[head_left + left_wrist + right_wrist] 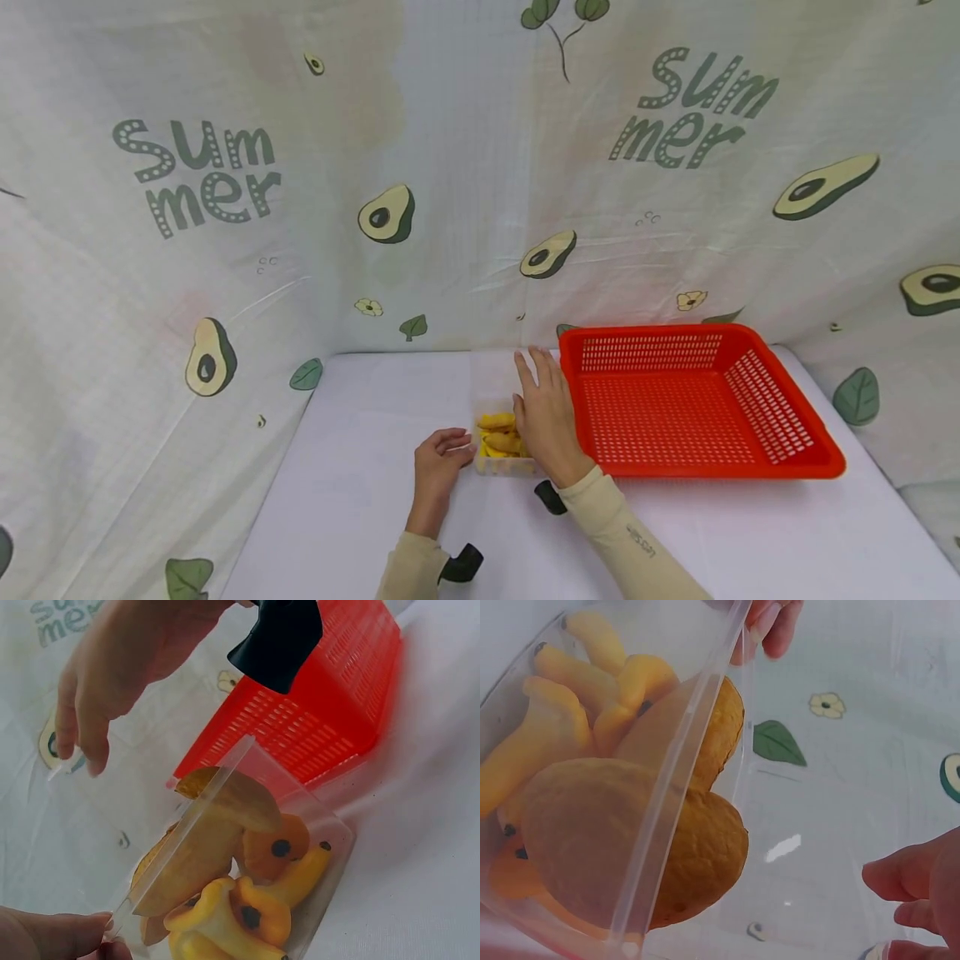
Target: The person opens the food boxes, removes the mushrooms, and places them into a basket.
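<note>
Left hand: the left hand (438,467) has its thumb and a finger pinching the rim at the box's left side, a light hold with the palm clear.
Clear box: the clear box (506,467) rests on the white table (337,475), between the 2 hands and just left of the basket. Thin, slick plastic by its look; likely light, stiff at the corners, apt to bow if squeezed mid-wall. Best held low, on 2 opposite walls.
Banana-shaped pieces: at least 3 yellow banana-shaped pieces (551,735) lie jumbled inside. Probably light and firm; take each round its thick middle, since the tips look narrow.
Rounded pieces: 2 brownish-yellow rounded pieces (630,840) stand above the rim, so their tops are easiest to reach. Likely firm; the wrinkled skin should give some friction, but a curved side could roll.
Right hand: the right hand (551,417) hangs over the box's right side, fingers extended, with no grasp showing; contact with the clear sheet cannot be told.
Clear sheet: a glinting clear sheet (784,848), perhaps a lid; slick and bendable, best taken by its edge.
Red basket: the red basket (667,408) sits beside the right hand, its perforated walls probably stiff.
</note>
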`<state>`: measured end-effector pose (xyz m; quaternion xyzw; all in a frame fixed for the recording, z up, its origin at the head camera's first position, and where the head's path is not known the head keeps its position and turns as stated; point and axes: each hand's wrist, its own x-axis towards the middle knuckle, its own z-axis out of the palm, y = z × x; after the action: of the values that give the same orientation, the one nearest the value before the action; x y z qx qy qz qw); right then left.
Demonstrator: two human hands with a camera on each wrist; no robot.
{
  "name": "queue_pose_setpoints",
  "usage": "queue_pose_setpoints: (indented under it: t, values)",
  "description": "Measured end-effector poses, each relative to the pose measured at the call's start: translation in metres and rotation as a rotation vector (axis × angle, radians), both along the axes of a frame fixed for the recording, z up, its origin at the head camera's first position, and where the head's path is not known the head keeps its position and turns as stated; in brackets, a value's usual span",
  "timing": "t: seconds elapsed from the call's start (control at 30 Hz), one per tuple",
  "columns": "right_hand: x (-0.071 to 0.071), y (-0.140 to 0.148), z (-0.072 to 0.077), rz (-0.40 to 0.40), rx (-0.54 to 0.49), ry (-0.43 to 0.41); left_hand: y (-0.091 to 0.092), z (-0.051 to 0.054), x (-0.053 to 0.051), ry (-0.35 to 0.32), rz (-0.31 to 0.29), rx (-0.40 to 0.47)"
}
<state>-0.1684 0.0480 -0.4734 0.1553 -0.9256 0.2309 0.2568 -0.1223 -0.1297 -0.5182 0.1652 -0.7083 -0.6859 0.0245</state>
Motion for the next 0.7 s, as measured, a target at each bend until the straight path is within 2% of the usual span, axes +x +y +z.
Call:
queue_pose_setpoints:
  t: [0.3, 0.53, 0.7]
  values:
    - [-0.001, 0.0008, -0.0034, 0.014, 0.029, -0.063, -0.0011, -0.0003, -0.0001, -0.01, 0.005, 0.028]
    - [0.0012, 0.0027, -0.0059, 0.047, -0.017, -0.126, -0.0023, -0.0045, -0.0009, -0.004, -0.024, 0.057]
    - [0.0053, 0.0077, -0.0071, 0.083, -0.088, -0.085, -0.0034, -0.0048, -0.0024, 0.0, -0.039, 0.069]
